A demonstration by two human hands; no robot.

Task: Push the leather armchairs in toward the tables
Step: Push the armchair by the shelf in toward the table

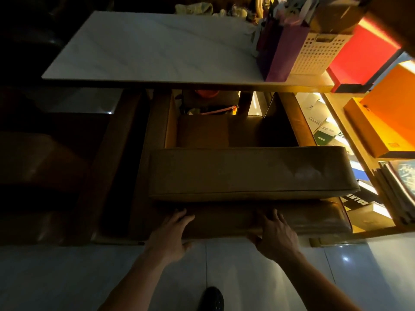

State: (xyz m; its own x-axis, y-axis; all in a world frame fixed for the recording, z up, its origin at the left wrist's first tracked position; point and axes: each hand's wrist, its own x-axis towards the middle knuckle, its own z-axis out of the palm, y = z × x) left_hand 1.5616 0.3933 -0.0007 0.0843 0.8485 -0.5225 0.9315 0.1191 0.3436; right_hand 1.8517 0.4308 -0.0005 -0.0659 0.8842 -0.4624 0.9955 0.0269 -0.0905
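Observation:
A brown leather armchair (247, 171) stands below me, its back toward me and its seat facing a white marble-topped table (152, 48). My left hand (170, 234) rests on the top of the chair's backrest, fingers spread over the edge. On the same backrest, further right, my right hand (275, 234) grips with the thumb wrapped under the edge. The chair's arms reach just to the table's near edge. A second, darker armchair (45, 171) stands to the left in shadow, its details hard to make out.
A purple paper bag (283, 50) and a white perforated basket (316, 55) stand on the table's right end. Lit shelves on the right hold red (363, 57) and orange boxes (386, 117) and books. Pale tiled floor (67, 277) lies behind the chairs. My dark shoe (211, 299) shows below.

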